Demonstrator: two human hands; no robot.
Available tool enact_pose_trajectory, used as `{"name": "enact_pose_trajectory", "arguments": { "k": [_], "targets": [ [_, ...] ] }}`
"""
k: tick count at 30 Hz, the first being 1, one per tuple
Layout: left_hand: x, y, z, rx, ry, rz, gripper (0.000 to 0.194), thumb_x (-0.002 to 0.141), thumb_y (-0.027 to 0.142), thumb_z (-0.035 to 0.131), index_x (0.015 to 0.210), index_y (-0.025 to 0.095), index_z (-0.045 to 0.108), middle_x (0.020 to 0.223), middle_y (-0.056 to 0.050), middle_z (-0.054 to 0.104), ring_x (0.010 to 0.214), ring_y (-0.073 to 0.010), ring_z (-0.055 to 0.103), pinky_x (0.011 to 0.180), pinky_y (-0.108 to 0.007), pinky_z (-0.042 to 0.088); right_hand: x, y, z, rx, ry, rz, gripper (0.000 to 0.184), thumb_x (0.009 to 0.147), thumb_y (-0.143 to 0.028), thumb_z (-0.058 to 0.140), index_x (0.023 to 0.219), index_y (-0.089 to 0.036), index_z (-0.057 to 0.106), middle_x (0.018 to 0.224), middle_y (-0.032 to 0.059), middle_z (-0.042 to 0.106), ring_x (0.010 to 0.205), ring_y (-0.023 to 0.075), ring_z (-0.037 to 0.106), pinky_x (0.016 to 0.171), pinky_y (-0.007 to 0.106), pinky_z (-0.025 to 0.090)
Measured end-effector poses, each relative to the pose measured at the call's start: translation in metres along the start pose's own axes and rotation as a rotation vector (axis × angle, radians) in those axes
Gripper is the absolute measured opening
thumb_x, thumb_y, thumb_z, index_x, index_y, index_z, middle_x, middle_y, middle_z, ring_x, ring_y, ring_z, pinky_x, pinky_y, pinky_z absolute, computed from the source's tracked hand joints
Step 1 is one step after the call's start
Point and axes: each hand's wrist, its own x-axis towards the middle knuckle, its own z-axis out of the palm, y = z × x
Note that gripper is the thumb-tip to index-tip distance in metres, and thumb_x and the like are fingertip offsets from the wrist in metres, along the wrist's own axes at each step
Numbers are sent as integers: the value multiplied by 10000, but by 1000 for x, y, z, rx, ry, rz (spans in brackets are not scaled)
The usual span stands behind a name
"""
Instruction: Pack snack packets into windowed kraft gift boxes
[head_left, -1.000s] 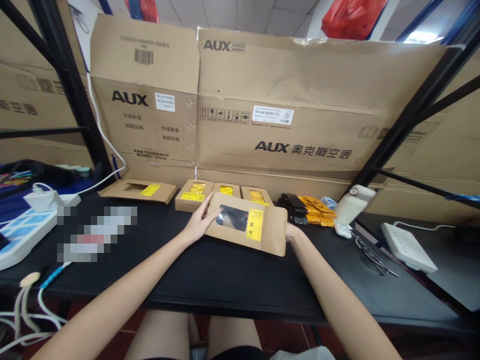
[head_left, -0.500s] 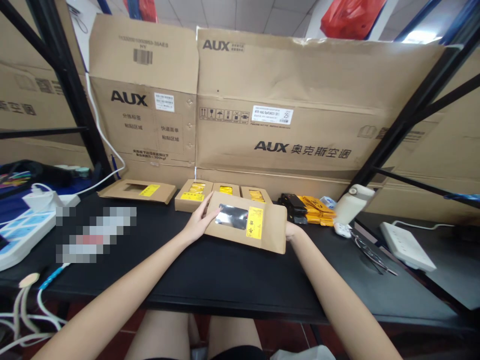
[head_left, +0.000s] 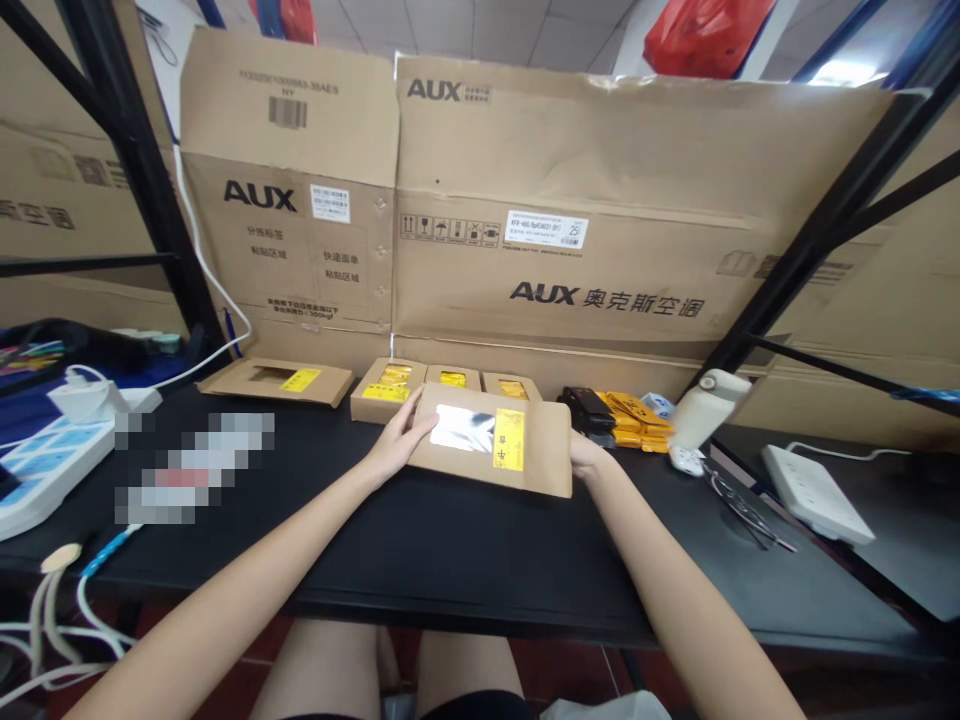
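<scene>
I hold a flat kraft-paper box lid with a clear window and a yellow label, just above the black table. My left hand grips its left edge, thumb on top beside the window. My right hand grips its right edge, mostly hidden behind the lid. Right behind it stands an open kraft box with three compartments of yellow packets.
Another windowed kraft lid lies at the back left. Loose yellow packets and a black object sit at the right, then a white device, glasses and a white power strip. Large AUX cartons form the backdrop.
The lid has tilted flatter and moved slightly back toward the open box; its window now catches glare. Both hands keep their grip.
</scene>
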Motion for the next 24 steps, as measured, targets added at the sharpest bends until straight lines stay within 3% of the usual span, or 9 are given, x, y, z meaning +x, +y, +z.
{"name": "enact_pose_trajectory", "arguments": {
  "k": [8,13,19,24],
  "targets": [
    [0,3,0,-2,36,18,690,831,399,542,1453,241,289,1451,-53,430,1330,-233,397,1091,-353,321,-2,-8,14,39,86,-31,219,598,-280,758,765,-171,668,768,59,721,744,227,677,711,365,566],
    [0,4,0,-33,43,-3,681,826,405,549,1441,227,316,1455,-52,424,1334,-225,391,1087,-325,325,-5,-7,13,19,30,-32,338,481,-234,824,768,-161,661,790,62,724,776,247,681,745,395,566],
    [1,5,-1,32,28,-57,643,845,401,519,1438,238,330,1407,-44,488,1327,-238,402,1087,-355,327,3,7,6,31,-4,23,212,612,-247,760,783,-164,666,723,55,716,759,223,691,776,399,564],
    [2,1,-2,1,18,-56,659,838,428,530,1440,256,326,1403,-34,492,1313,-239,422,1077,-352,344,6,13,5,28,-65,36,195,598,-264,767,740,-167,675,717,59,720,696,204,689,736,380,576]
  ]
}}
